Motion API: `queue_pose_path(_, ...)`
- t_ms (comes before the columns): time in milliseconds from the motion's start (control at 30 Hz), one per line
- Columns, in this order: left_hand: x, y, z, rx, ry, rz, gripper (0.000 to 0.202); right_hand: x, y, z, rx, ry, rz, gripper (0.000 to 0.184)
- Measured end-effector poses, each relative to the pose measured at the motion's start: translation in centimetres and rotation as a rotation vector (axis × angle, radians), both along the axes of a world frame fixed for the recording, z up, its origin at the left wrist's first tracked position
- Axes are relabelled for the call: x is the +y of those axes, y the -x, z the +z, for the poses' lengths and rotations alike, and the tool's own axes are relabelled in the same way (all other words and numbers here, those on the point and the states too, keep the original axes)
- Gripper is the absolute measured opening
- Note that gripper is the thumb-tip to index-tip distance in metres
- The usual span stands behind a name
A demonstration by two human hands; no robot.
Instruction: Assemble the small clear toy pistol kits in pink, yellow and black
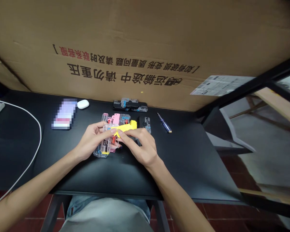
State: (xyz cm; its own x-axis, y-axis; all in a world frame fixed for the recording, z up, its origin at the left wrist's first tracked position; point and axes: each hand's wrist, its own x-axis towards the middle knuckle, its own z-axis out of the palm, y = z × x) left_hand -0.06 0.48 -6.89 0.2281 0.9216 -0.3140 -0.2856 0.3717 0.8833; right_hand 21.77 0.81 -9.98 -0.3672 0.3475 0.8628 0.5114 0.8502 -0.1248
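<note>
A clear plastic toy pistol (103,146) with red, pink and blue inner parts lies on the black table (188,161). My left hand (93,140) grips its clear body from the left. My right hand (142,146) pinches a yellow part (125,128) that lies across the top of the toy. Both hands are closed on these pieces, and their fingers meet over the toy's middle.
Behind the hands lie a black and clear toy part (130,104), a small clear piece (147,124) and a blue-handled screwdriver (164,122). A white earbud case (83,104) and a phone (64,114) sit left. A white cable (36,145) curves at left. A large cardboard box (145,48) stands behind.
</note>
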Motion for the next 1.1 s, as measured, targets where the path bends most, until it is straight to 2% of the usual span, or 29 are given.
queue_pose_path(100, 0.1, -0.1, -0.1, 0.02, -0.01, 0.012, 0.06, 0.1, 0.2, 0.1, 0.034, 0.048, -0.006, 0.034)
queue_pose_path(233, 0.3, -0.2, 0.0, 0.065, -0.085, 0.112, 0.057, 0.4, 0.5, 0.3, 0.002, 0.103, -0.061, 0.026)
queue_pose_path(400, -0.3, -0.7, 0.3, 0.121, -0.188, 0.223, 0.055, 0.0, 0.8, 0.4, -0.125, -0.031, -0.088, 0.029)
queue_pose_path(533, -0.7, -1.0, 0.2, 0.151, -0.222, 0.264, 0.055, -0.8, 1.5, 0.4, -0.233, -0.086, -0.192, 0.029)
queue_pose_path(833, -0.7, -1.1, -1.4, 0.192, -0.253, 0.297, 0.056, -1.3, 2.7, -0.2, -0.35, -0.074, -0.295, 0.027)
queue_pose_path(1100, -1.0, -1.1, -1.5, 0.243, -0.287, 0.262, 0.049, -2.2, 2.4, -1.0, -0.302, -0.056, -0.278, 0.044)
